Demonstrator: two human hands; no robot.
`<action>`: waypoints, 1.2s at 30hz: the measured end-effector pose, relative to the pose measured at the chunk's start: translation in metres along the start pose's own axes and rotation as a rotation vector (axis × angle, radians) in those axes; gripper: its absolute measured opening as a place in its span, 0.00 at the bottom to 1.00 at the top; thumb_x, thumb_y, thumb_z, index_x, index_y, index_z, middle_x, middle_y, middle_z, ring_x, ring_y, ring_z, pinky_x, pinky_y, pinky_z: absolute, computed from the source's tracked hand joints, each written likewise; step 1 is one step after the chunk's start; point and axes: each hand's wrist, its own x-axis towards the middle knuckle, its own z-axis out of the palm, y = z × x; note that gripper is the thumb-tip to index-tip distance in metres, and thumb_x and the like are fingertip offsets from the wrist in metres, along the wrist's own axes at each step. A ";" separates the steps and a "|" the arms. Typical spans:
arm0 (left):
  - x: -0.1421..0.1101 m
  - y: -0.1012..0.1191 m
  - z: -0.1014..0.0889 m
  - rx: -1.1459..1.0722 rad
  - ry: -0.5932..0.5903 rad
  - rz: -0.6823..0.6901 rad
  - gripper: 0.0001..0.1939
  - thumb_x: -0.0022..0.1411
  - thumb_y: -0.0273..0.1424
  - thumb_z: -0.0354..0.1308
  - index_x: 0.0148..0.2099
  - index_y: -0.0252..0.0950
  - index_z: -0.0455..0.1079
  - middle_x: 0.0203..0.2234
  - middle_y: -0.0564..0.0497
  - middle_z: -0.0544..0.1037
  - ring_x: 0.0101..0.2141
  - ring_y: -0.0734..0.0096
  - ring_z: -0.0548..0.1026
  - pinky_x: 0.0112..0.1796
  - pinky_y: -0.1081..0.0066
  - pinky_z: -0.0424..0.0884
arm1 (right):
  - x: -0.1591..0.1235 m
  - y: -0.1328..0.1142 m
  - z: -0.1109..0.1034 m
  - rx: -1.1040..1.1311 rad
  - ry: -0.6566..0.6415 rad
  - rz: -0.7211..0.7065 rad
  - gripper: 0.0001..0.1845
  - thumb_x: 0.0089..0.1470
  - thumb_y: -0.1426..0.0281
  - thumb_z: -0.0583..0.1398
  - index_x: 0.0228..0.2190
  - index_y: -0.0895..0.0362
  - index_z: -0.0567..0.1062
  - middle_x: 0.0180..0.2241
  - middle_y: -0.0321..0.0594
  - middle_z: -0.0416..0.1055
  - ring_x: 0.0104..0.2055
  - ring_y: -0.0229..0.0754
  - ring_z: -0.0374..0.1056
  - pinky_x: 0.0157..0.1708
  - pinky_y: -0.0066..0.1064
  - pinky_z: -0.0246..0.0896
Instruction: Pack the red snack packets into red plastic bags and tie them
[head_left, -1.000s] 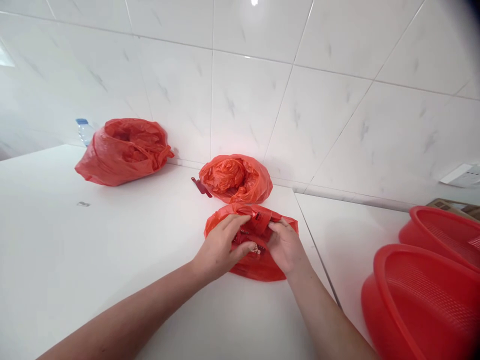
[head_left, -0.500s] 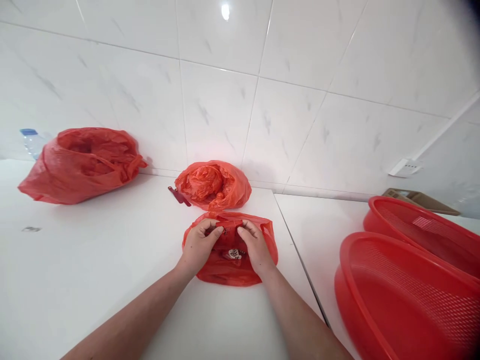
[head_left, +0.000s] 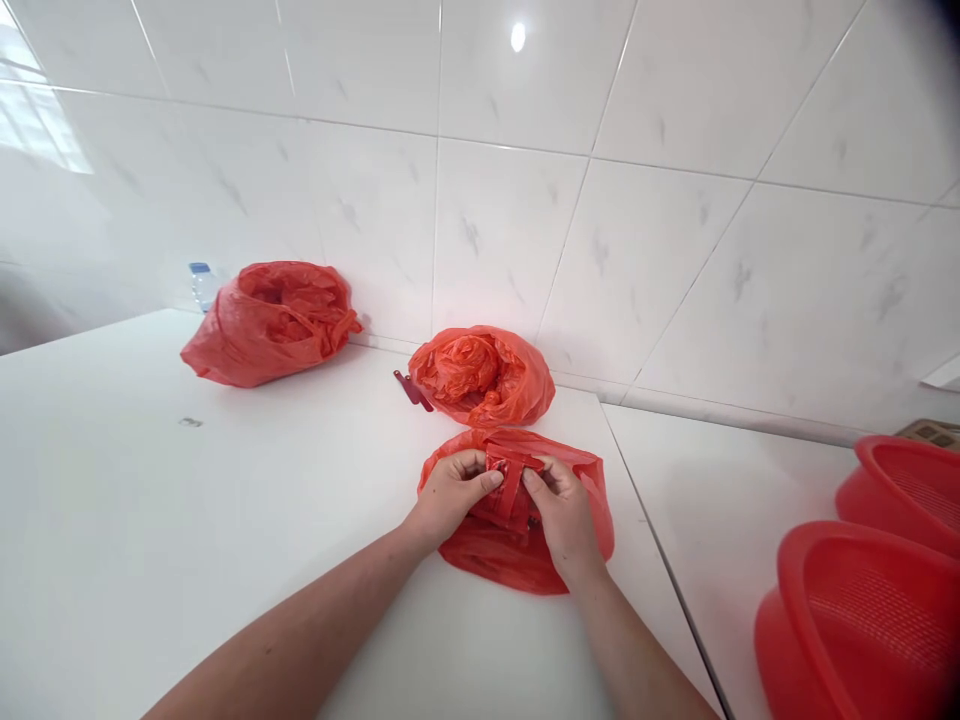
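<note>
One red packet [head_left: 511,498], between left grip [head_left: 450,496] and right grip [head_left: 567,512], pinched by both

1. Small red packet [head_left: 511,497]: flat, glossy, a plain red strip down its middle; pinched at both sides, over the bag's open mouth.
2. Red plastic bag [head_left: 510,569]: thin, rumpled, spread open, lying on the white worktop [head_left: 187,530] beneath the packet.

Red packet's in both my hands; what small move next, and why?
I'd probably lift the red packet a little: your left hand and right hand both pinch its upper part from either side, and it's over the open red bag, whose matching color makes its outline hard to see.
</note>
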 end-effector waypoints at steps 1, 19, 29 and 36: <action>0.000 -0.001 0.000 -0.023 0.020 -0.006 0.11 0.55 0.37 0.63 0.36 0.35 0.71 0.29 0.53 0.78 0.30 0.73 0.75 0.35 0.72 0.71 | -0.001 -0.001 0.000 0.030 -0.013 0.022 0.08 0.54 0.60 0.57 0.32 0.49 0.72 0.31 0.35 0.74 0.32 0.43 0.70 0.31 0.35 0.68; -0.008 0.007 0.020 -0.277 0.108 -0.074 0.12 0.54 0.38 0.64 0.31 0.36 0.66 0.24 0.55 0.73 0.24 0.76 0.71 0.27 0.75 0.67 | -0.017 -0.021 0.023 -0.037 -0.093 -0.041 0.11 0.53 0.59 0.58 0.36 0.52 0.69 0.32 0.36 0.66 0.33 0.40 0.62 0.33 0.31 0.63; -0.008 -0.001 0.017 -0.210 0.089 -0.076 0.13 0.56 0.40 0.62 0.35 0.36 0.67 0.24 0.57 0.68 0.24 0.80 0.65 0.26 0.78 0.62 | -0.008 -0.010 0.012 -0.124 0.202 0.029 0.17 0.54 0.54 0.55 0.24 0.52 0.59 0.24 0.31 0.56 0.26 0.37 0.55 0.25 0.28 0.56; -0.003 -0.002 0.011 -0.209 0.091 -0.106 0.17 0.54 0.42 0.63 0.28 0.35 0.64 0.19 0.57 0.66 0.20 0.80 0.64 0.23 0.76 0.59 | -0.006 -0.007 0.005 -0.166 0.216 -0.029 0.18 0.58 0.55 0.50 0.24 0.52 0.62 0.24 0.32 0.59 0.27 0.39 0.56 0.27 0.29 0.55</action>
